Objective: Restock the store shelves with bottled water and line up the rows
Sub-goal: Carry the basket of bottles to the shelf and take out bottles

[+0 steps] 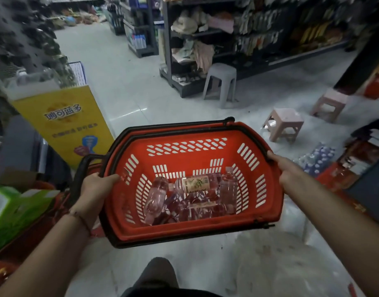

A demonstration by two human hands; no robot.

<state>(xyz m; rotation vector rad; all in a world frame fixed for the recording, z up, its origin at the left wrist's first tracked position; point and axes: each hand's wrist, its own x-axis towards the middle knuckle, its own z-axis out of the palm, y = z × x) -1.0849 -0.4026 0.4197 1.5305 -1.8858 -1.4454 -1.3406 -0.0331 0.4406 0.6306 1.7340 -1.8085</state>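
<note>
I hold a red plastic shopping basket in front of me, above the floor. My left hand grips its left rim and my right hand grips its right rim. Several clear water bottles lie loose on the basket's bottom, one with a white label facing up. The basket's black handles are folded down along the rim. A shrink-wrapped pack of water bottles lies on the floor at the right.
A grey stool stands by the dark shelving ahead. Two pink stools sit on the tiled floor to the right. A yellow display stand is at the left, boxes below it.
</note>
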